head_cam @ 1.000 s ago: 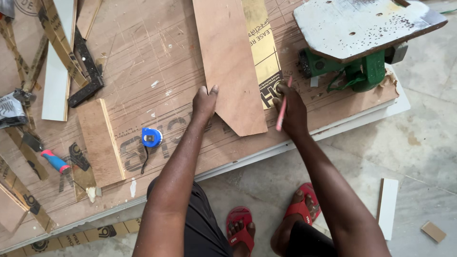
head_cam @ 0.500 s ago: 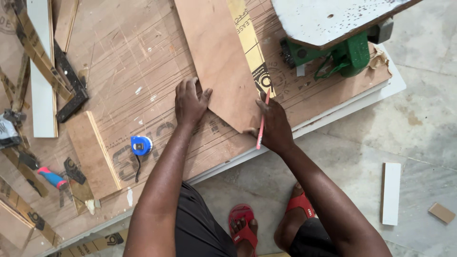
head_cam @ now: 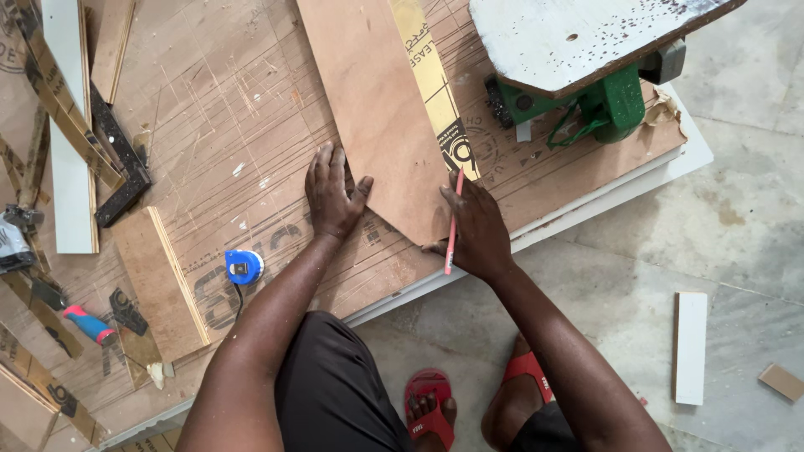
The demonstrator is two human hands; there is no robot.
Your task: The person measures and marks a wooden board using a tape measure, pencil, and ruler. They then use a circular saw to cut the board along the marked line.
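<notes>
Since a moment ago your left hand (head_cam: 335, 194) has flattened fully beside the plywood strip (head_cam: 377, 109), fingers spread on the scratched workboard (head_cam: 209, 109), while your right hand (head_cam: 477, 226) has closed in on the strip's near tip. That long brown strip runs from far to near, its cut point aimed toward you, with a yellow-and-black printed band (head_cam: 431, 84) along its right edge. Your right fingers pinch a red pencil (head_cam: 453, 222), angled far-to-near across the tip; the blue tape measure (head_cam: 244, 267) lies left.
</notes>
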